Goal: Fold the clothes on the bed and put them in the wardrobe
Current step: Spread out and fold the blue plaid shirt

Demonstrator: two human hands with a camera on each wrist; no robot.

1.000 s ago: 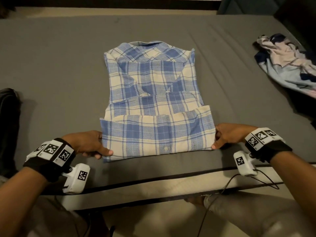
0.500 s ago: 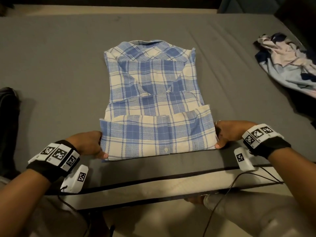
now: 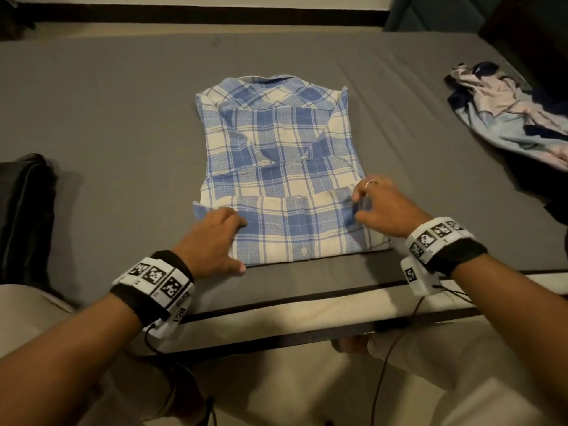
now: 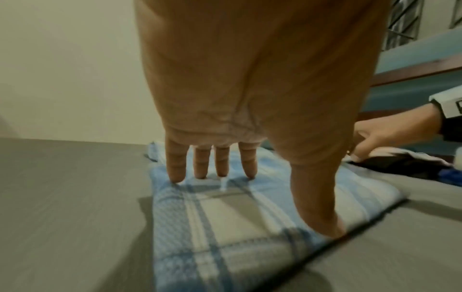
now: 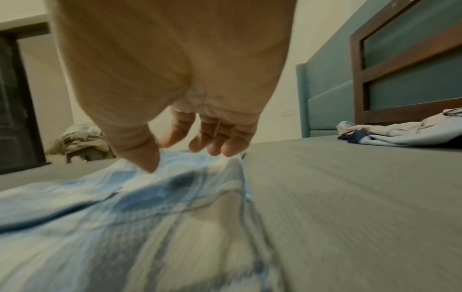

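Note:
A blue and white plaid shirt [image 3: 282, 155] lies flat on the grey bed [image 3: 107, 118], sleeves folded in and its bottom hem folded up towards the collar. My left hand [image 3: 221, 238] rests on the left part of that folded hem. Its straight fingers [image 4: 212, 164] press the shirt [image 4: 225, 217] and its thumb touches the near edge. My right hand [image 3: 359, 207] hovers over the hem's right part with loosely curled fingers. In the right wrist view that hand [image 5: 180, 158] holds nothing, and its thumb tip is just above the cloth [image 5: 125, 227].
A crumpled heap of pale blue, pink and navy clothes [image 3: 510, 118] lies at the bed's right side, near the headboard [image 5: 400, 69]. A black object [image 3: 24, 210] sits at the left edge. The mattress's near edge [image 3: 307, 302] runs just below my wrists.
Both hands left the side edges of the folded hem and moved inward onto its top. The left now presses flat; the right let go of the right edge and lifted over the hem.

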